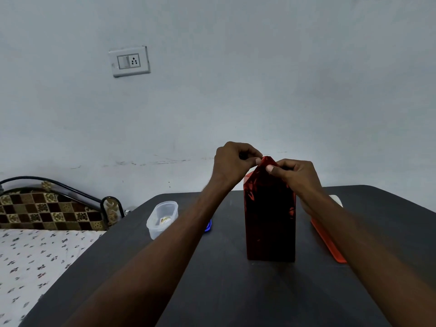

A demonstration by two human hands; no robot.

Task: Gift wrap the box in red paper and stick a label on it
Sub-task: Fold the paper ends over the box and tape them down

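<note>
Item count: one tall upright box wrapped in shiny red paper [270, 220], one translucent plastic container [162, 219] with a small printed item inside, one flat orange plastic piece [329, 243], one blue object [208, 225] mostly hidden by the left forearm, one white object [336, 200] partly hidden behind the right forearm, and two bare hands. All items stand or lie on one dark matte table [212, 291].

The wrapped box stands on its lower end on the table, directly below both sets of fingers. Its red paper is gathered to a peaked flap at the top. The peak lies between the two hands, at fingertip level.

Left hand [232, 161]: fingers curled, thumb and forefinger pinching the left side of the paper peak. Right hand [296, 175]: fingers curled, thumb laid against the near face of the peak, gripping the paper from the right side. Both hands touch the paper only at the top. The lower body of the box hangs clear of the fingers, between the two forearms.

The translucent container sits well down and to the left of the left fingers, beyond the left forearm. The orange piece lies below and to the right of the right fingers, under the right forearm.

Off the table, to the left: one bed [35, 256] with a floral sheet. On the wall above the left fingers: one white switch-and-socket plate [129, 61].
</note>
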